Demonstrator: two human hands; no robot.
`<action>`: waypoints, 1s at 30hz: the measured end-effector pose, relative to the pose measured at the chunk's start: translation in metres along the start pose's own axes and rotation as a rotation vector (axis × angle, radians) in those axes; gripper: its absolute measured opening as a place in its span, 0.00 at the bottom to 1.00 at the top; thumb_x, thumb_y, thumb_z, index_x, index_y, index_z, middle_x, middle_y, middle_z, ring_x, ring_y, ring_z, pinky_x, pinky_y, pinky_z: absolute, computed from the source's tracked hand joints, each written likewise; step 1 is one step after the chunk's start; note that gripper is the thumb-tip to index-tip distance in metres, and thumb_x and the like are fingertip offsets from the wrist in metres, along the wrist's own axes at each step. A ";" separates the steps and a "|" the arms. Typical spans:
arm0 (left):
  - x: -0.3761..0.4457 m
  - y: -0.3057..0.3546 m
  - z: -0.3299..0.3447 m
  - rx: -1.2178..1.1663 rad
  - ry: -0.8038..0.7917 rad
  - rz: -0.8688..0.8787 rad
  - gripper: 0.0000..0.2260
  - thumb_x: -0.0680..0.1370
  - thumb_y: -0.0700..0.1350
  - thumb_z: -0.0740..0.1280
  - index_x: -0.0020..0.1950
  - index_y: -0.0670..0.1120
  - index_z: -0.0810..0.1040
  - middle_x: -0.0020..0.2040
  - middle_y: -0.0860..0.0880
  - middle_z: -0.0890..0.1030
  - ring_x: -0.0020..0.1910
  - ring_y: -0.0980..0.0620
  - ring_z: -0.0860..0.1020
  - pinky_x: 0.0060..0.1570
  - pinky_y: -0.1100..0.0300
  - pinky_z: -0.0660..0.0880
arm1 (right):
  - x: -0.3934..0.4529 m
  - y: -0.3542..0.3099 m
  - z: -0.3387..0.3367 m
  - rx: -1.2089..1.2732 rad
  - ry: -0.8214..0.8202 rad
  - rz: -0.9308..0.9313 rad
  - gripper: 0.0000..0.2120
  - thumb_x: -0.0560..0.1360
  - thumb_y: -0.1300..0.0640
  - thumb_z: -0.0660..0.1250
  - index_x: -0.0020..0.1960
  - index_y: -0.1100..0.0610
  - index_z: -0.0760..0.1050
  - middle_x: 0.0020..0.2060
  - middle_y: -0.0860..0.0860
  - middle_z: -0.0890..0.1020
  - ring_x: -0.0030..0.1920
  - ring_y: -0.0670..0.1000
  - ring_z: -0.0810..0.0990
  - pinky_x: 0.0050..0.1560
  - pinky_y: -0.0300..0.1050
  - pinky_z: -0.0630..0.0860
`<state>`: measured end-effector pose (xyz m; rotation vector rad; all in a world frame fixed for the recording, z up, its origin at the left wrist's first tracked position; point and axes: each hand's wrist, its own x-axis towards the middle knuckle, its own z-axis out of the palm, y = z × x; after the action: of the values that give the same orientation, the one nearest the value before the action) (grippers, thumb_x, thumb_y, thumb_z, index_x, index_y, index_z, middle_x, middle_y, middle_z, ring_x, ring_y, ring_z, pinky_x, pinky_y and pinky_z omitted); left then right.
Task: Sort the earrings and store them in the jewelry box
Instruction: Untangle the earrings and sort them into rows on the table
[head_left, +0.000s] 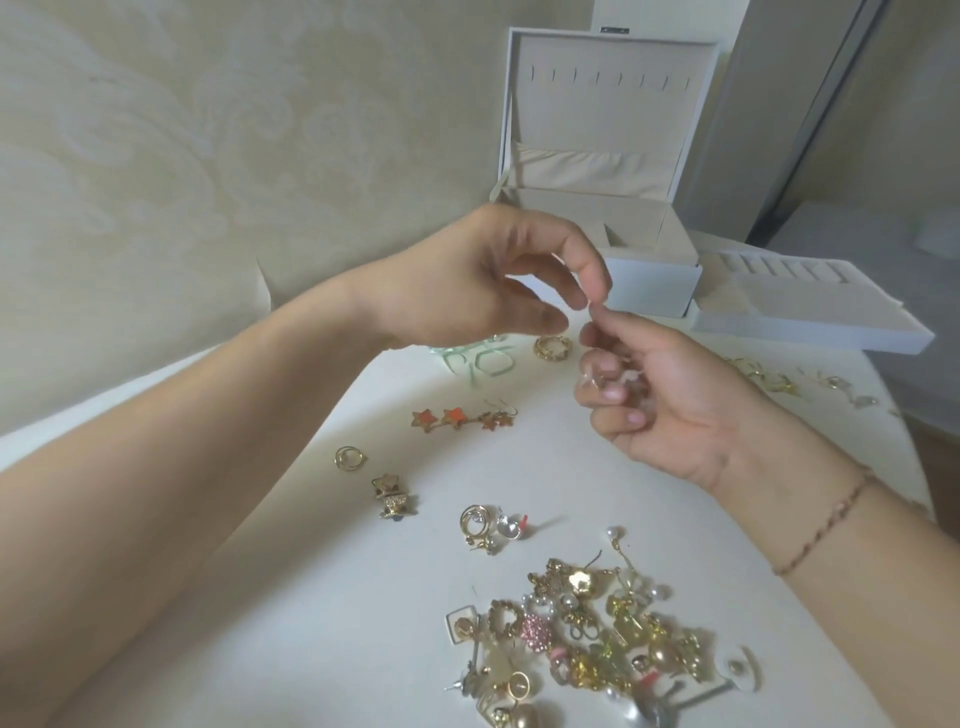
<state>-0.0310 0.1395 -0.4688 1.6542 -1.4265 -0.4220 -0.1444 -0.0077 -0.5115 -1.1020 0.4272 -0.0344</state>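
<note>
We see a tangled heap of earrings (587, 644) at the near edge of a white bench (395, 597): gold metal hoops, twisted rings, round pearls, a pink rhinestone ball and thin posts, all glinting and overlapping. Farther up the bench, small groups lie apart from one another: gold star studs (392, 496), a thin gold spiral hoop (349, 458), a pair of orange star drops (462, 418) on hooks, a chunky gold chain ring (553, 347) and pale green hoops (480, 359), with more gold pieces (763, 376) toward the right edge. Above these, our right hand (670, 400) is palm up, fingers curled around a small clear, glassy earring (597, 379), its exact shape blurred. Our left hand (488, 280) hovers palm down, fingers loosely bent, index tip meeting the right hand's thumb tip; we cannot tell whether it pinches anything. A thin chain bracelet (826, 525) circles the right wrist. Behind the hands stands the white jewelry box (644, 280), lid upright, lined in cream fabric, with a removed slotted tray (810, 312) lying just beside it at the bench's far right corner. Open bench surface lies between the heap and the sorted groups.
</note>
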 end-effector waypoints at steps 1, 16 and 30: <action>0.001 -0.001 -0.001 -0.012 0.037 -0.008 0.10 0.73 0.34 0.68 0.50 0.46 0.80 0.52 0.49 0.81 0.55 0.45 0.80 0.51 0.55 0.77 | 0.003 -0.002 -0.002 -0.039 0.021 -0.034 0.13 0.77 0.48 0.65 0.38 0.54 0.71 0.24 0.47 0.64 0.23 0.46 0.62 0.20 0.34 0.53; 0.001 -0.005 -0.008 -0.098 0.081 -0.024 0.05 0.74 0.38 0.69 0.49 0.41 0.79 0.45 0.50 0.81 0.43 0.49 0.80 0.48 0.52 0.74 | 0.018 0.018 -0.016 -0.489 0.073 -0.513 0.15 0.81 0.56 0.61 0.40 0.58 0.80 0.37 0.54 0.82 0.43 0.52 0.82 0.50 0.41 0.77; -0.007 -0.023 -0.010 0.651 -0.485 -0.357 0.08 0.75 0.55 0.70 0.54 0.63 0.76 0.50 0.61 0.73 0.43 0.61 0.76 0.48 0.49 0.78 | 0.003 0.028 -0.028 -1.537 0.045 -0.680 0.11 0.75 0.44 0.66 0.53 0.47 0.80 0.50 0.42 0.75 0.52 0.47 0.75 0.53 0.51 0.75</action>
<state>-0.0112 0.1484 -0.4834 2.4769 -1.7366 -0.6357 -0.1566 -0.0193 -0.5468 -2.7311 0.0153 -0.3777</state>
